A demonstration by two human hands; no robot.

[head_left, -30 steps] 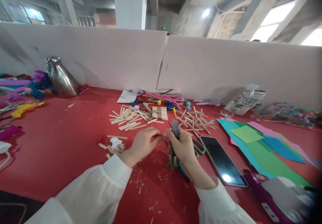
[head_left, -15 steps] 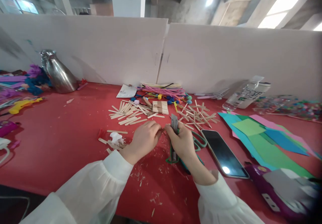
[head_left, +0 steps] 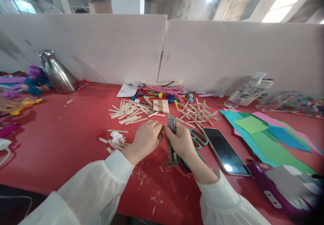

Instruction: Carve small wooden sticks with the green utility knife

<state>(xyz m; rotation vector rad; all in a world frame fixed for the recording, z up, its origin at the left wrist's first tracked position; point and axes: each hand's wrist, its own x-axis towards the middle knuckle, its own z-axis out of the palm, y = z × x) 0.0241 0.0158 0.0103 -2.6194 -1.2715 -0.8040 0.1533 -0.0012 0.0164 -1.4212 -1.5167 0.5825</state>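
In the head view my right hand point(head_left: 181, 140) is closed around a grey utility knife point(head_left: 171, 123), held upright with its lower end below the fist. My left hand point(head_left: 146, 136) sits just beside it, fingers curled in a pinch near the right thumb; whatever they pinch is hidden. Green-handled scissors point(head_left: 199, 139) lie partly under the right hand. Beyond the hands is a bundle of flat craft sticks point(head_left: 161, 106), with loose craft sticks point(head_left: 129, 112) to its left. Wood shavings point(head_left: 157, 197) are scattered on the red table below.
A phone point(head_left: 226, 150) and coloured paper point(head_left: 265, 144) lie to the right, near a purple device point(head_left: 273, 191). Pipe cleaners point(head_left: 164, 89) and a bottle point(head_left: 243, 91) are at the back. A steel jug point(head_left: 58, 73) stands left; another person's hand point(head_left: 6, 105) shows at the left edge.
The knife's top has tilted and shifted slightly left, with my right hand. My left hand is almost unmoved. Another person's hand has come in at the left edge.
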